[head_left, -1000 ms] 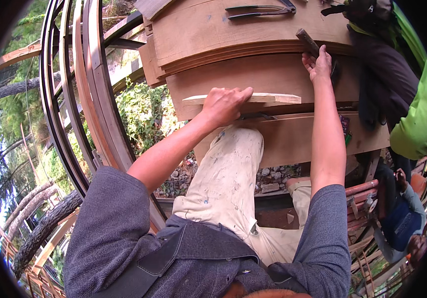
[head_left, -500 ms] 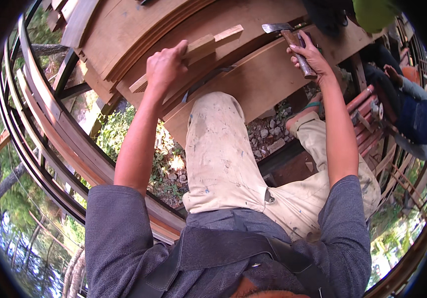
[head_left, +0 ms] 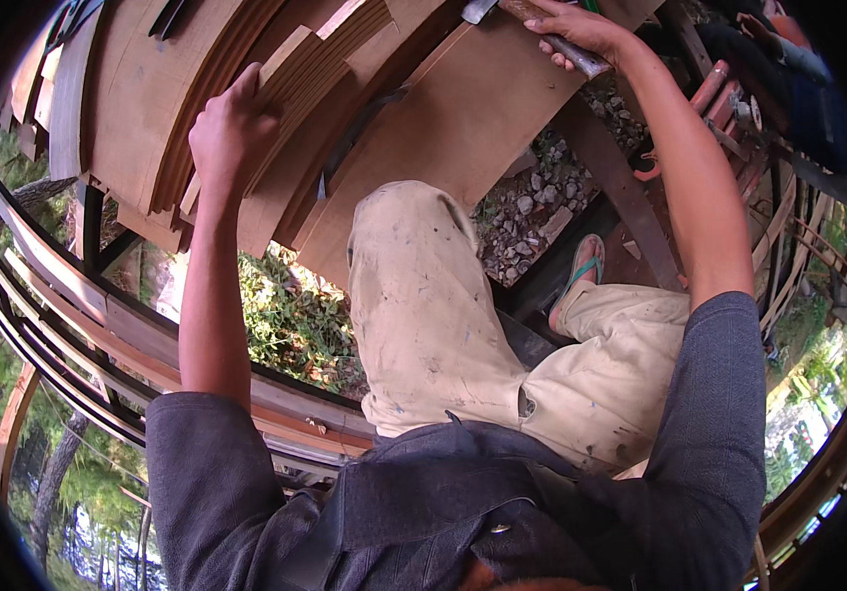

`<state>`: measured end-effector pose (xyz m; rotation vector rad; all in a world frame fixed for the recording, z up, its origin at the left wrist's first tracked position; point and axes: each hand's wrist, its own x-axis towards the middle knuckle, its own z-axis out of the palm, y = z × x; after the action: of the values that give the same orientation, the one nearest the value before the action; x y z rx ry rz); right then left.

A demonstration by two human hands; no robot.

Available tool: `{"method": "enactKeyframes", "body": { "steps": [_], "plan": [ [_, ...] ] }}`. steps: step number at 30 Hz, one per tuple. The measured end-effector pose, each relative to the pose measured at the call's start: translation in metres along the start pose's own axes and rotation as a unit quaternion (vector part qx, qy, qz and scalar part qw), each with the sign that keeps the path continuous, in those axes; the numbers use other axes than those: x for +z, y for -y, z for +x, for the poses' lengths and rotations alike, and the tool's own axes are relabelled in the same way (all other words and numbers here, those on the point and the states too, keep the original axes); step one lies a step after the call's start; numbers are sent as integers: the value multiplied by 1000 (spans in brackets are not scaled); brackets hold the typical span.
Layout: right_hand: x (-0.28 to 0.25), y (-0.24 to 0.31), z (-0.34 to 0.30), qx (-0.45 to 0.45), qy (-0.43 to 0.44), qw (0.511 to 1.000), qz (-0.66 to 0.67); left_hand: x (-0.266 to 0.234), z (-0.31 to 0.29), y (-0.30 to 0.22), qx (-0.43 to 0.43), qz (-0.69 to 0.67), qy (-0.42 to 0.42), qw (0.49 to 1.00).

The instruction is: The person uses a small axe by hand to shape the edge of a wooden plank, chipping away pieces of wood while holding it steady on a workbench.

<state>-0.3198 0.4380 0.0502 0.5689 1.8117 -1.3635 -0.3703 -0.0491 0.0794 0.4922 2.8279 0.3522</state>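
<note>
- My left hand (head_left: 233,133) is closed in a fist around a wood strip (head_left: 303,74), off to the left and over the stacked brown boards (head_left: 133,108).
- The strip slants from near left to far right. Its edge is pale, cream-coloured and fresh-looking, quite a bit lighter than the boards.
- The broad face is browner, with fine parallel lines running lengthwise. Could be grain or just blur, can't tell.
- Toward the far end the pale edge has a step in it, so it doesn't run as one clean line. My fist and forearm hide part of the near end.
- My right hand (head_left: 581,34) is on the far right, fingers wrapped round the handle of a hatchet-like tool (head_left: 589,63). Brown handle, worn and greyish at the butt, shiny metal head pointing left and partly cut off at the far side of the view.
- The hatchet-like tool and the strip are well apart, with a wide plank (head_left: 473,123) showing between my hands.
- A dark, narrow, pointed piece (head_left: 352,148) lies along the boards, right of my left fist. Too shadowy to say what it is.
</note>
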Motion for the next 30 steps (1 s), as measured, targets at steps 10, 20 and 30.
{"method": "enactKeyframes", "body": {
  "steps": [10,20,30],
  "plan": [
    [27,15,-24,39,-30,999,9,0,-10,2,7,18,-4,1000],
    [22,10,-21,15,-48,998,-22,9,-49,-22,22,32,-72,997],
    [63,-52,-12,-225,-155,962,-12,22,-262,-97,-71,-17,-82,994]
  ]
}}
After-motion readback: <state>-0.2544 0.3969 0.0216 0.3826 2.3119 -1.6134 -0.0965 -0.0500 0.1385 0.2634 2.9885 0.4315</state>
